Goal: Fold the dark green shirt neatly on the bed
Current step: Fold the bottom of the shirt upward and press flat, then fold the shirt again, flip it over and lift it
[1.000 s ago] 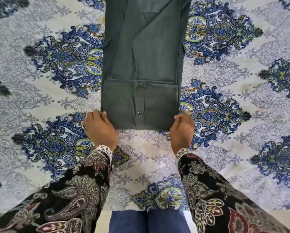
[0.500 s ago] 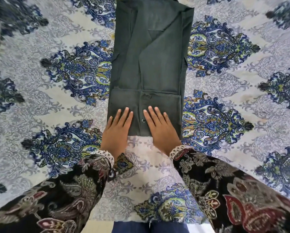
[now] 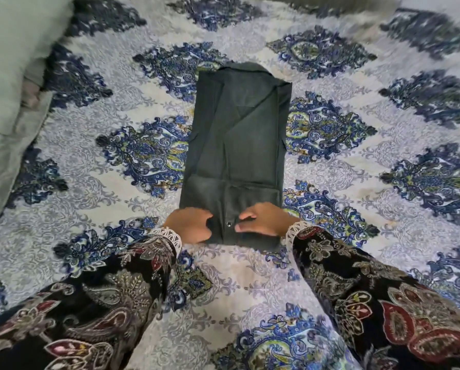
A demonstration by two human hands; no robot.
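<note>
Head view: shirt [image 3: 237, 145] mid-bed [image 3: 357, 182], long strip, near hem already turned up. Left hand [image 3: 190, 225] and right hand [image 3: 263, 220] curled, pinching that near fold. Soft, light, limp; best taken at near corners, lifted evenly.

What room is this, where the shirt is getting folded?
Probably a bedroom. The dark green shirt lies on a wide patterned bedspread, with what looks like a pale green pillow at the far left.
</note>
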